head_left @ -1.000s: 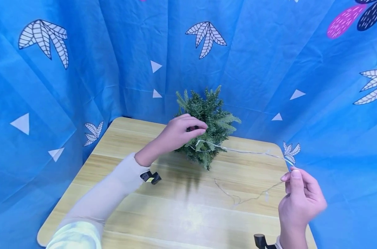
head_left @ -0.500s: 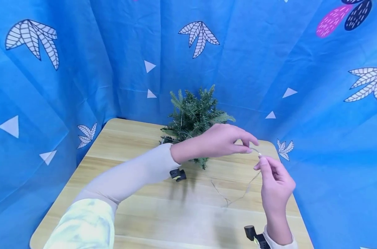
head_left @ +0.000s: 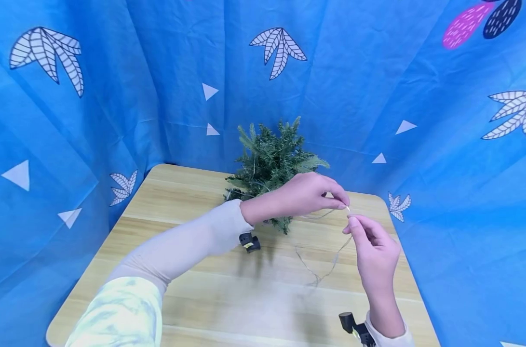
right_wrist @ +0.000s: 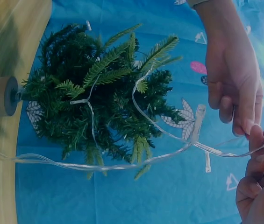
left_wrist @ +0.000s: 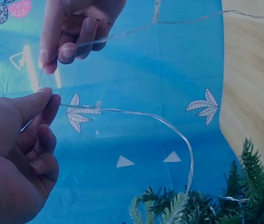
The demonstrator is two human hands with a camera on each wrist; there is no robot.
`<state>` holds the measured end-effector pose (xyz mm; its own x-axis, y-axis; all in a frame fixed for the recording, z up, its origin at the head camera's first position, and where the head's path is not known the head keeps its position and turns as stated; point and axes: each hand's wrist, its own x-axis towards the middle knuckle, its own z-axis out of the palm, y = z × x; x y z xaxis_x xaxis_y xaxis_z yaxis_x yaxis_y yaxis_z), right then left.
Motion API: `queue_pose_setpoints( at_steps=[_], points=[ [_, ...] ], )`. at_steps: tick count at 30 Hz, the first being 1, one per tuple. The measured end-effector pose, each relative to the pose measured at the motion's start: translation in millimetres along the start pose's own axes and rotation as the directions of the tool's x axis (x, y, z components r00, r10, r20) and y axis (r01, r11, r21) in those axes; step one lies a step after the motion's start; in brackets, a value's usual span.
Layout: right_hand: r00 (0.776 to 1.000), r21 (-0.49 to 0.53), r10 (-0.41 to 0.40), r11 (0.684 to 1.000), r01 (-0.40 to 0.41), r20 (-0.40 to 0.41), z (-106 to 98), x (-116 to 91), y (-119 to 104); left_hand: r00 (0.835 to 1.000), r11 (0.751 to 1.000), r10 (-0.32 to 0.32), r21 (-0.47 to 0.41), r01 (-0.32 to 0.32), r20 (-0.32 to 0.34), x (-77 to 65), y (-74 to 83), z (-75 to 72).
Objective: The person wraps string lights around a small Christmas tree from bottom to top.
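A small artificial Christmas tree point(head_left: 276, 159) stands near the back of the table, partly behind my left forearm. A clear-wired string light point(left_wrist: 174, 123) with tiny bulbs is draped on its branches. My left hand point(head_left: 315, 193), just right of the tree, pinches the wire between thumb and fingertips. Close beside it, lower and to the right, my right hand point(head_left: 377, 250) pinches the same string, with a short stretch of wire between the two hands. From the right hand the string point(head_left: 332, 265) hangs in a loose bend toward the table.
The tree's round wooden base point(right_wrist: 1, 95) rests on the light wood table point(head_left: 228, 299). A blue patterned curtain point(head_left: 180, 72) hangs behind and at both sides of the table. Black wrist cameras point(head_left: 249, 242) are strapped at both cuffs.
My left hand has left the front of the tree, moved right and pinched the wire beside the right hand. My right hand has come left, toward it.
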<state>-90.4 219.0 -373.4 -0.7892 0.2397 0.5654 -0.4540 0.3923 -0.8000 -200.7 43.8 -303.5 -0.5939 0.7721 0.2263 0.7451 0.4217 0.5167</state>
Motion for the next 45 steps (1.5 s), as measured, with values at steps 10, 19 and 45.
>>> queue_pose_setpoints(
  at_steps=[10,19,45],
  points=[
    [0.995,-0.034,0.086,0.996,-0.085,0.044,2.7,-4.4,0.5,0.988,0.968,-0.100,-0.242,0.070,-0.114,5.7,-23.4,-10.7],
    [0.983,-0.045,0.179,0.983,-0.177,0.049,6.5,-9.5,4.4,0.959,0.928,-0.210,-0.346,0.136,-0.188,19.4,-40.8,-32.3],
    [0.967,-0.055,0.250,0.967,-0.248,0.040,17.9,-12.0,-0.5,0.872,0.914,-0.381,-0.264,0.307,-0.307,58.1,-61.4,-80.1]
  ],
)
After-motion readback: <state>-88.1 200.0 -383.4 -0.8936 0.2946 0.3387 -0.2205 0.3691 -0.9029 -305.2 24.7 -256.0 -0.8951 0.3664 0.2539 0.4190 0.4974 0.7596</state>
